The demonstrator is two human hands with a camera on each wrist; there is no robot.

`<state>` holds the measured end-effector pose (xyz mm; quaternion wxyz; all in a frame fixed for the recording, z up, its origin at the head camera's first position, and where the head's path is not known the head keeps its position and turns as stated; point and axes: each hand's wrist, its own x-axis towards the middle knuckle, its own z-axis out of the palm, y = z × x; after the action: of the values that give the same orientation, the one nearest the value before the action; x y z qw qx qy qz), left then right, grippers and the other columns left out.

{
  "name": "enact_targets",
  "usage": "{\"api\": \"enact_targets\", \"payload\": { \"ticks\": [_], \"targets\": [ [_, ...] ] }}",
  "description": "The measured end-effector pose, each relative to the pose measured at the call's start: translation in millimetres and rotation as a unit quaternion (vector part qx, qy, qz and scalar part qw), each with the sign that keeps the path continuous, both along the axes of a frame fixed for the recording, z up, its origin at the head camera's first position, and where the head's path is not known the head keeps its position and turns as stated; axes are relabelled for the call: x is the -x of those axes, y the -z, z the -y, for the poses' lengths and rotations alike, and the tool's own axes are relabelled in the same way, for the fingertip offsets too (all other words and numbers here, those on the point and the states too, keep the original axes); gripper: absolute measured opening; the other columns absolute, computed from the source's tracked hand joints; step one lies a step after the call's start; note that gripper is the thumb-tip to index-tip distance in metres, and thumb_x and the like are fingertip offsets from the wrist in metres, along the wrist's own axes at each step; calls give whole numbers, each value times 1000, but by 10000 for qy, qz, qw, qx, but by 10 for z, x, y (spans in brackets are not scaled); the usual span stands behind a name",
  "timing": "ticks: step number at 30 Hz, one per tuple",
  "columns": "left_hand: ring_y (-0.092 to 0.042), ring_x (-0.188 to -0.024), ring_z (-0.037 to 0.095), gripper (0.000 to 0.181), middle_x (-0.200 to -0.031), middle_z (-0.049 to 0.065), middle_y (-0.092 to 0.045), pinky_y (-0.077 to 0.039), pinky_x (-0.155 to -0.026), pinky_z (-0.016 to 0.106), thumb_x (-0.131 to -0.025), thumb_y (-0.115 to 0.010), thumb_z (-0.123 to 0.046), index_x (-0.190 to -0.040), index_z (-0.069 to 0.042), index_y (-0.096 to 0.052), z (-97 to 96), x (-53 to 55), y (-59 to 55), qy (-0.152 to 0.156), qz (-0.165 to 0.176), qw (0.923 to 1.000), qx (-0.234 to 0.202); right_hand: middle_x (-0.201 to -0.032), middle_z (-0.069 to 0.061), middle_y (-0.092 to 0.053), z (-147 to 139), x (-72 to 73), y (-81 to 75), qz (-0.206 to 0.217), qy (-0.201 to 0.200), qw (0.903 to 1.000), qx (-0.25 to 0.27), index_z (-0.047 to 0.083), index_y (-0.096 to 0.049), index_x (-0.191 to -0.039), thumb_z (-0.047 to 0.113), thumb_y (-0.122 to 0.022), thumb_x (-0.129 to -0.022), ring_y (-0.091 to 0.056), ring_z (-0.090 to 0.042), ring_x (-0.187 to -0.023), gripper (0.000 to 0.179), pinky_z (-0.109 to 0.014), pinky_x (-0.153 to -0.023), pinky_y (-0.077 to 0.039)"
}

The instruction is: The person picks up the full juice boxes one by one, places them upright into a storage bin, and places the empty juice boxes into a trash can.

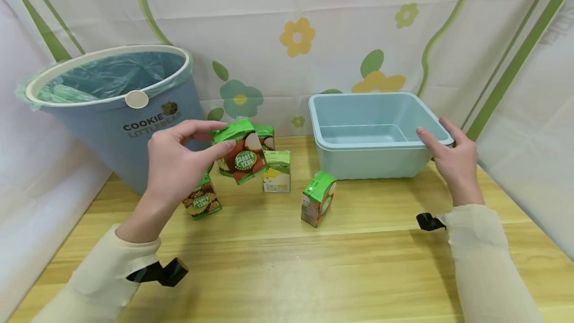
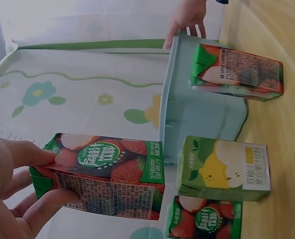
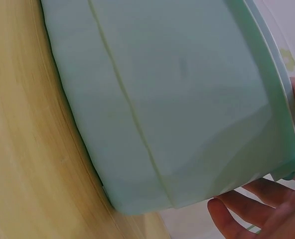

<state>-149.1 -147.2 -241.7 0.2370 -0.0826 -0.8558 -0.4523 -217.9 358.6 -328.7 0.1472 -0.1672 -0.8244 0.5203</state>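
Observation:
My left hand (image 1: 179,156) pinches a red and green juice carton (image 2: 105,174) between thumb and fingers, holding it tilted above the table. Close below and behind it stand a yellow and green juice carton (image 1: 276,173) and another red one (image 2: 205,219), partly covered. A brown and green carton (image 1: 202,201) is beneath the left hand, partly hidden by it. Further right stands a separate red carton (image 1: 318,199) with a green top. At the near right corner of the light blue plastic basin (image 1: 372,161), my right hand (image 1: 457,163) grips the rim, thumb over the inside, fingers outside.
A tall blue bucket (image 1: 166,113) with a thin plastic liner stands at the back left. Behind everything hangs a white cloth (image 1: 345,29) printed with flowers, and the sides are white cloth too. All stands on a wooden table (image 1: 287,273).

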Motion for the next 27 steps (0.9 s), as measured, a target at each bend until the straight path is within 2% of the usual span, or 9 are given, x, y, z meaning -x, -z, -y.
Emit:
{"api": "enact_targets", "payload": {
  "ticks": [8,14,21,27],
  "targets": [
    [-66,-101,5,28,-107,3,-81,-50,-70,25,-90,-87,-32,-116,-24,-83,-154,217,-113,112,141,9997,-160,-175,-6,-30,-11,6,27,-22,9,10000,52,39,-34,-166,60,-74,-93,-51,-1,-114,86,-3,-74,-51],
    [-68,-97,10,27,-105,7,-81,-47,-59,25,-89,-87,-28,-115,-20,-84,-289,391,-154,297,67,9995,-127,-174,-7,-33,-10,7,23,-34,53,10000,36,39,-35,-166,60,-74,-93,-51,0,-111,85,-3,-73,-51],
    [-70,-100,16,28,-105,10,-81,-52,-73,27,-88,-88,-22,-116,-17,-84,-451,581,-152,352,17,9991,-255,-171,-10,-37,-1,14,1,-115,34,9999,36,36,-35,-166,59,-74,-93,-51,1,-106,86,-4,-73,-51],
    [-73,-100,16,29,-110,7,-80,-55,-75,30,-89,-87,-22,-117,-18,-83,-647,705,-170,471,93,9976,-495,-165,-11,-42,-10,4,-4,-169,70,9998,73,36,-37,-165,56,-75,-93,-51,2,-104,84,-5,-72,-51]
  ]
}}
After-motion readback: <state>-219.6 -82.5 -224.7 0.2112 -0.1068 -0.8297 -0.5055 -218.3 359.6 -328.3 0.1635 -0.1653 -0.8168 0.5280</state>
